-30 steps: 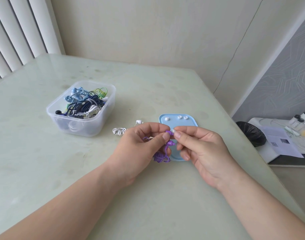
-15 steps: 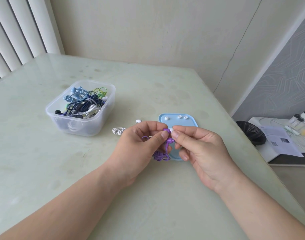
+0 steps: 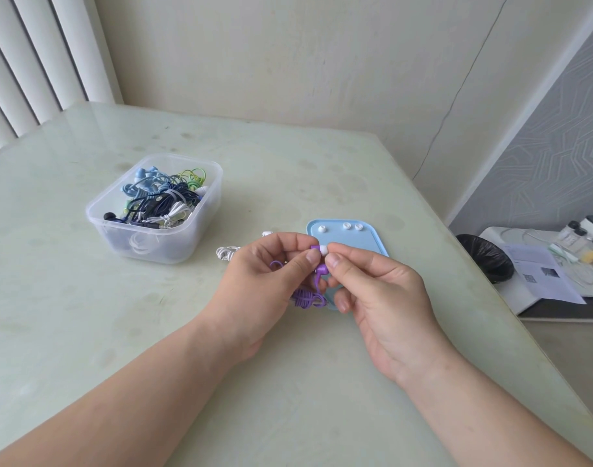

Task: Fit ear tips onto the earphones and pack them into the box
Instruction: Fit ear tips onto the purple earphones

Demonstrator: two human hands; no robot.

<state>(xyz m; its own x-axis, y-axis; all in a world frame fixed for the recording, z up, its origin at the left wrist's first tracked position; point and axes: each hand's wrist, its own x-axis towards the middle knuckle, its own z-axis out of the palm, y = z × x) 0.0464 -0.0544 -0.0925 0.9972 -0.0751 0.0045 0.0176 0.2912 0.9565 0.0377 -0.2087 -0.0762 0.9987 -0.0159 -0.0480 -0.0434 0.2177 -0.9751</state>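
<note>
While your left hand pinches the purple earphones by one earbud between thumb and forefinger, your right hand pinches a white ear tip against that earbud's nozzle, so both hands are closed in narrow grips that meet just above the table. A second purple earbud hangs just below the pinch, and the bundled purple cord dangles between your palms, close to the table surface. Directly behind your fingers lies a light blue tray, partly covered by your right hand, with three spare ear tips sitting in a row near its far edge. Just left of your left hand, a coiled set of white earphones rests on the table, half hidden by your knuckles. Farther left and well apart stands the clear plastic box, open, holding a tangle of blue, green, dark and white earphones. Off the table's right edge, a black bin and a low white stand with papers are in view.
</note>
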